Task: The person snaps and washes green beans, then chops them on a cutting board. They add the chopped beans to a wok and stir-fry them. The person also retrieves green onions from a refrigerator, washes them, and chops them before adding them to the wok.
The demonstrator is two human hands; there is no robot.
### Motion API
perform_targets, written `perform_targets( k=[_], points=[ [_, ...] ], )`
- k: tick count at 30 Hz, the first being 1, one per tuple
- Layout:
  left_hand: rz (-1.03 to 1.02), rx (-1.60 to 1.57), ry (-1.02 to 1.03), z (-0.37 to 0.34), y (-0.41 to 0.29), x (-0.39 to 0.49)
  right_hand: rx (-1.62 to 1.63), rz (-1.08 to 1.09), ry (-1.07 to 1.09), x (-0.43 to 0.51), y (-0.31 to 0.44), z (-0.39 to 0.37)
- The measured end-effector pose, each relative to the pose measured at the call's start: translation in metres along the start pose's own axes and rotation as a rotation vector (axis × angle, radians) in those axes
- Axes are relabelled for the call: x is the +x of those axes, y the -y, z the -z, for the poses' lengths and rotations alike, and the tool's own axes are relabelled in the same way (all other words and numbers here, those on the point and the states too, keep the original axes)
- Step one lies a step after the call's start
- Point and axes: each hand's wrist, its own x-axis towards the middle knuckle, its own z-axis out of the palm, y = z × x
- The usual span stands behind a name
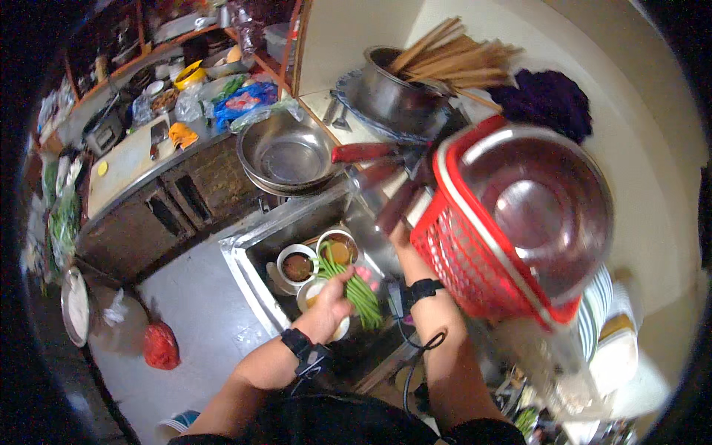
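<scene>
My left hand grips a bundle of long green vegetable stalks over the metal sink. Below it in the sink stand a white bowl of dark liquid and a white bowl of brownish liquid, with more dishes partly covered by the hand. My right hand reaches up beside a red plastic basket, close to a dark handle. The basket hides part of that hand, and its fingers are blurred. A shiny metal basin rests in the basket.
Stacked metal basins stand beyond the sink. Red-handled knives jut out near a metal pot with wooden chopsticks. At left are a cutting board and a cleaver. A red bag lies on the floor.
</scene>
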Motion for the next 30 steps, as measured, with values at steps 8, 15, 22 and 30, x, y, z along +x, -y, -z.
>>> perform_targets(
  k=[8,15,22,30],
  points=[
    [0.178,-0.027,-0.1,0.041,0.064,0.13,0.191,-0.194,-0.088,-0.059,-0.012,0.004],
    [0.283,-0.038,0.163,0.041,0.073,0.2,0.345,-0.493,-0.075,-0.159,-0.039,-0.045],
    [-0.037,0.873,0.399,0.023,0.04,0.17,0.751,-1.012,0.226,-0.203,-0.122,-0.08],
    [-0.371,0.948,0.231,0.004,-0.014,0.14,0.744,-0.655,0.372,-0.155,-0.147,-0.144]
  ],
)
